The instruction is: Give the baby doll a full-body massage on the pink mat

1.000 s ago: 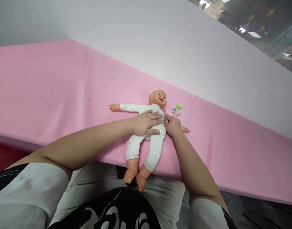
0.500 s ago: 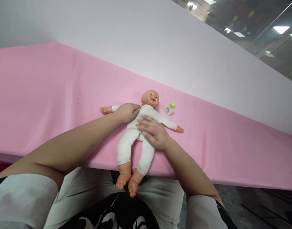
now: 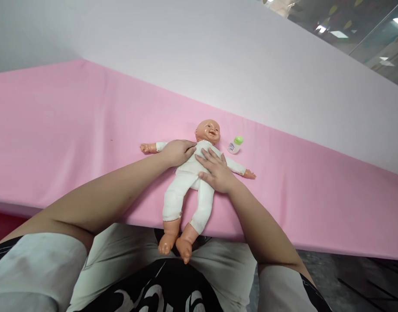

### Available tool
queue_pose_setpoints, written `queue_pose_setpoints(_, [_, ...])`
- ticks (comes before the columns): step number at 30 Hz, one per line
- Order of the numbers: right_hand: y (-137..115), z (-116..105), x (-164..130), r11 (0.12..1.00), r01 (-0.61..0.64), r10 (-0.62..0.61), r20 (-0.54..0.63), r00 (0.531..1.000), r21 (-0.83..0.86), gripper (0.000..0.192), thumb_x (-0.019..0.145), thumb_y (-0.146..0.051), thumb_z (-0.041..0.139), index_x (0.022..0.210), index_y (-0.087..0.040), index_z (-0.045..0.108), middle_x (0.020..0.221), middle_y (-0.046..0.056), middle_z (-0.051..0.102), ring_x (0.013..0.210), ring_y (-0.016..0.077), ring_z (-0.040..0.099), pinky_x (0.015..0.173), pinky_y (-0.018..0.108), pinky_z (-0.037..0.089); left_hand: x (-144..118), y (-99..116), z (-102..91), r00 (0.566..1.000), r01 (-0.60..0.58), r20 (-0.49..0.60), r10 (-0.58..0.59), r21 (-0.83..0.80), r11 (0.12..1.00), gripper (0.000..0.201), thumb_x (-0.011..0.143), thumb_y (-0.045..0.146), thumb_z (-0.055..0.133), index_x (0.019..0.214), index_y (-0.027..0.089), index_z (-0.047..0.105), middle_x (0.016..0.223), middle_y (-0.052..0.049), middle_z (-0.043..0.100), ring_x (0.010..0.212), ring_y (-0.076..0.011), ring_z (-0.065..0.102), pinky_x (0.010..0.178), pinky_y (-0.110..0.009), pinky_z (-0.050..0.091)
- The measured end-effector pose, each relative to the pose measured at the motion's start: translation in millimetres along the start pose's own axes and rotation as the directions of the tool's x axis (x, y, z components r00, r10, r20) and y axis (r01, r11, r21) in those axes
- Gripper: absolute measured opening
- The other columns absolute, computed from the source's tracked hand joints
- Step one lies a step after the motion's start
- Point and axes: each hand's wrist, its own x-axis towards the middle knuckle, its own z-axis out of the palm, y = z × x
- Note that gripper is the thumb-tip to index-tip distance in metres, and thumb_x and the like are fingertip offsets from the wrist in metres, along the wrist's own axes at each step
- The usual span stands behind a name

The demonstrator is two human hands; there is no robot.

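Observation:
A baby doll [image 3: 189, 182] in a white suit lies face up on the pink sheet [image 3: 72, 130], arms spread, its bare feet hanging over the near edge. My left hand [image 3: 178, 151] rests on the doll's shoulder and upper chest, fingers curled lightly against the cloth. My right hand [image 3: 215, 171] lies flat on the doll's belly with fingers spread. Neither hand grips anything I can make out. A small white bottle with a green cap [image 3: 235, 144] lies on the sheet just right of the doll's head.
A pale grey padded wall [image 3: 218, 56] rises behind the pink surface. My lap in light trousers and a black printed shirt [image 3: 160, 290] sits under the near edge. Dark floor [image 3: 354, 281] shows at lower right.
My left hand slid from the doll's belly up to its shoulder. My right hand came off the doll's side and settled flat on its belly. The doll has stayed put.

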Motion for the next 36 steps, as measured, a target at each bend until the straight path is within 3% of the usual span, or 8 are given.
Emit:
queue_pose_setpoints(5, [27.6, 2.0, 5.2, 0.975, -0.222, 0.221, -0.158, 0.962, 0.012, 0.059, 0.111, -0.051, 0.030, 0.167, -0.033, 0.035, 0.177, 0.004, 0.027, 0.165, 0.0403, 0.016, 0.128, 0.075, 0.014, -4.2, 8.1, -2.4, 0.990, -0.052, -0.135, 0.040, -0.084, 0.995, 0.047, 0.103, 0.045, 0.043, 0.129, 0.023, 0.075, 0.132, -0.006, 0.077, 0.127, -0.0272, 0.068, 0.113, -0.042, 0.051])
queue_pose_setpoints(9, [38.0, 0.8, 4.5, 0.940, -0.339, 0.323, -0.231, 0.918, -0.033, 0.057, 0.110, -0.042, 0.031, 0.163, -0.025, 0.043, 0.159, 0.011, 0.057, 0.147, 0.0405, 0.049, 0.122, 0.064, 0.035, -22.1, 39.9, -11.4, 0.944, -0.315, -0.184, 0.274, -0.253, 0.915, 0.042, 0.101, 0.047, 0.049, 0.119, 0.022, 0.077, 0.121, -0.008, 0.079, 0.117, -0.0260, 0.071, 0.108, -0.042, 0.054])
queue_pose_setpoints(13, [40.8, -2.9, 3.9, 0.911, -0.400, 0.368, -0.238, 0.899, -0.102, 0.046, 0.107, -0.032, 0.035, 0.144, -0.023, 0.060, 0.131, 0.014, 0.074, 0.119, 0.0348, 0.066, 0.106, 0.051, 0.049, -46.7, 77.4, -14.8, 0.759, -0.579, 0.011, 0.651, -0.445, 0.683, 0.037, 0.105, 0.044, 0.049, 0.120, 0.026, 0.077, 0.118, -0.008, 0.081, 0.118, -0.0244, 0.073, 0.110, -0.038, 0.053])
queue_pose_setpoints(16, [42.1, -4.1, 5.0, 0.914, -0.378, 0.338, -0.244, 0.909, -0.143, 0.043, 0.105, -0.028, 0.038, 0.139, -0.022, 0.064, 0.127, 0.013, 0.076, 0.117, 0.0325, 0.066, 0.108, 0.048, 0.046, -54.8, 88.7, -10.0, 0.697, -0.628, 0.078, 0.713, -0.412, 0.660, 0.036, 0.104, 0.046, 0.052, 0.125, 0.030, 0.076, 0.129, -0.006, 0.078, 0.140, -0.0277, 0.062, 0.124, -0.045, 0.041])
queue_pose_setpoints(22, [44.2, -7.6, 2.6, 0.944, -0.308, 0.275, -0.232, 0.933, -0.120, 0.039, 0.104, -0.028, 0.040, 0.128, -0.025, 0.070, 0.117, 0.009, 0.079, 0.112, 0.0291, 0.068, 0.107, 0.045, 0.045, -35.6, 69.8, 0.5, 0.825, -0.497, 0.193, 0.532, -0.202, 0.844, 0.046, 0.106, 0.052, 0.048, 0.144, 0.036, 0.067, 0.164, -0.004, 0.052, 0.161, -0.0327, 0.032, 0.133, -0.061, 0.013])
queue_pose_setpoints(29, [45.5, -12.1, 0.1, 0.967, -0.246, 0.230, -0.203, 0.952, -0.057, 0.048, 0.107, -0.034, 0.038, 0.150, -0.027, 0.060, 0.127, 0.008, 0.077, 0.120, 0.0275, 0.067, 0.111, 0.045, 0.046, -15.0, 27.4, 3.0, 0.948, -0.292, 0.121, 0.293, -0.025, 0.956, 0.063, 0.109, 0.060, 0.034, 0.162, 0.030, 0.048, 0.177, -0.007, 0.027, 0.165, -0.0323, 0.021, 0.133, -0.056, 0.017])
queue_pose_setpoints(33, [44.9, -8.7, -2.2, 0.962, -0.264, 0.237, -0.269, 0.934, -0.071, 0.051, 0.107, -0.042, 0.044, 0.152, -0.022, 0.059, 0.147, 0.013, 0.066, 0.139, 0.0309, 0.057, 0.121, 0.052, 0.040, -5.8, 3.8, -0.1, 0.984, -0.173, 0.054, 0.171, 0.037, 0.984, 0.063, 0.109, 0.056, 0.030, 0.162, 0.026, 0.048, 0.169, -0.010, 0.045, 0.157, -0.0282, 0.040, 0.130, -0.049, 0.028])
queue_pose_setpoints(36, [26.1, -8.6, -8.1, 0.993, -0.076, 0.048, -0.283, 0.958, -0.092, 0.057, 0.105, -0.049, 0.051, 0.154, -0.020, 0.057, 0.167, 0.012, 0.047, 0.158, 0.0326, 0.038, 0.131, 0.055, 0.029, 1.9, -9.2, -2.1, 0.999, -0.032, -0.019, 0.034, 0.109, 0.993, 0.058, 0.109, 0.048, 0.028, 0.150, 0.025, 0.062, 0.154, -0.008, 0.062, 0.148, -0.0281, 0.051, 0.127, -0.048, 0.034])
